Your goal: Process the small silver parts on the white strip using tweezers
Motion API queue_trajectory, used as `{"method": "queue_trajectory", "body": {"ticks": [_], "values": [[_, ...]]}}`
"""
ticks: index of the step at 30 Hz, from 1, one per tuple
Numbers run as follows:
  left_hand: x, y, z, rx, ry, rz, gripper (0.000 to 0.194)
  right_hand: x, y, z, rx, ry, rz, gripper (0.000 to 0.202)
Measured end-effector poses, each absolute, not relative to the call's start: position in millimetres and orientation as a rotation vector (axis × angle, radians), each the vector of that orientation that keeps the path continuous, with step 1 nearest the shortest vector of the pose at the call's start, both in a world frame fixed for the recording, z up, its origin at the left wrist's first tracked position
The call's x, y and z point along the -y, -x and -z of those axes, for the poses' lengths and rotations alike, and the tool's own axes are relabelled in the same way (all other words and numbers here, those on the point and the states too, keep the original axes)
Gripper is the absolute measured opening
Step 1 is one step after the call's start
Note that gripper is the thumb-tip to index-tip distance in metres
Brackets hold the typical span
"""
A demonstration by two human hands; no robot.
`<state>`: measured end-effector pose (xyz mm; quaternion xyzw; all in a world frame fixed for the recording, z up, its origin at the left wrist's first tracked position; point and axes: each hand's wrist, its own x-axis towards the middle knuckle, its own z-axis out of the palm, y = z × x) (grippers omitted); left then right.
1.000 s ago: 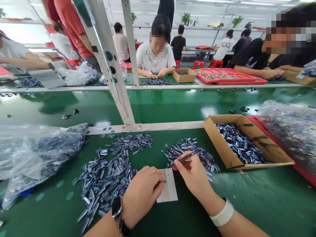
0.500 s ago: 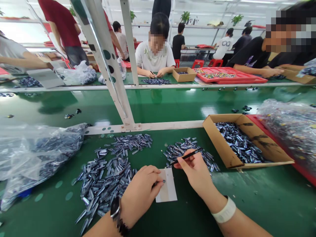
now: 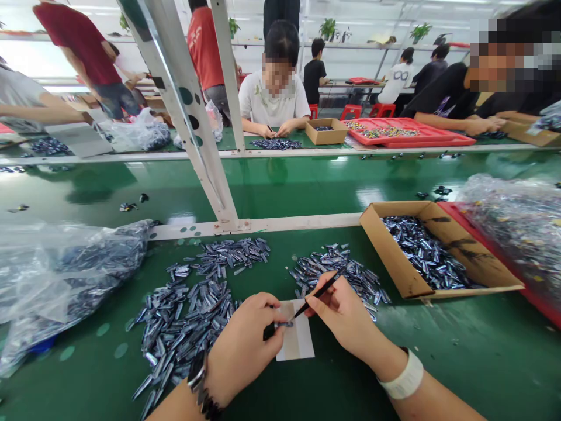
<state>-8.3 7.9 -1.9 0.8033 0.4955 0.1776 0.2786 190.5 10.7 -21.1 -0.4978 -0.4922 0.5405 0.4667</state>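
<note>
At the far left of the green table (image 3: 460,374), a clear plastic bag (image 3: 83,280) lies slumped, packed with small dark parts. On the belt (image 3: 284,187) beyond it sit a few small pieces (image 3: 128,207), and right of these a white metal post (image 3: 193,111) slants down to the rail (image 3: 302,222) along the table's far edge. Next comes a broad, loose pile (image 3: 188,321) of slim, glossy, bluish-dark parts, close beside the left hand (image 3: 245,345), whose wrist wears a dark watch (image 3: 197,371). The left hand is closed, thumb and forefinger pinching a small dark part (image 3: 287,324); its end pokes out over a pale card (image 3: 304,345) lying flat on the table. Across the belt, a seated co-worker (image 3: 274,102) in a white shirt bends over a small heap (image 3: 276,144) of similar-looking pieces. The right hand (image 3: 344,318) grips a slim dark tool (image 3: 324,287) like a pen, its point angled down to the held part; whether the two touch cannot be told. Behind that hand spreads a second, smaller pile (image 3: 350,272), and its wrist carries a white band (image 3: 404,377). Further right, an open cardboard box (image 3: 385,254) is partly filled with dark parts. At the far right, a red tray (image 3: 539,304) bears another clear bag (image 3: 517,228) full of pieces.
</note>
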Motion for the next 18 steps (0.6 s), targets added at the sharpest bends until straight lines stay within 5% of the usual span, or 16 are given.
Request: {"method": "queue_trajectory", "body": {"ticks": [18], "values": [[-8.2, 7.3, 2.0, -1.329, -2.153, -0.423, 0.023, -9.3, -192.2, 23.1, 1.297, 1.177, -1.359, 0.021]]}}
